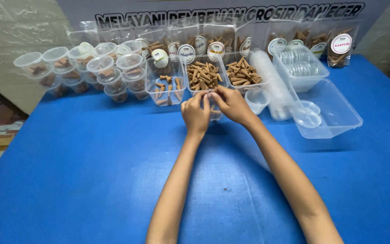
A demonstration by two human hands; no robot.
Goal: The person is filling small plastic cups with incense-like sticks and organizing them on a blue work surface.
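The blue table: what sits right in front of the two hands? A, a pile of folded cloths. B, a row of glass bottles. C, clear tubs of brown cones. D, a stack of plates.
C: beyond the left hand and right hand, on the blue table, stand clear tubs of brown cones.

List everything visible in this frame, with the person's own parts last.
Table: one, blue, fills the view.
Open tubs of cones: three, clear with brown cones, centre back.
Lidded cups: many, clear, stacked back left.
Pouches: a row, clear with round labels, along the wall.
Lid stack: one, clear, right of the tubs.
Empty cup: one, clear, beside the right hand.
Large tubs: two, clear, right.
Small cup: one, clear, between both hands.
Left hand; right hand: on the small cup.
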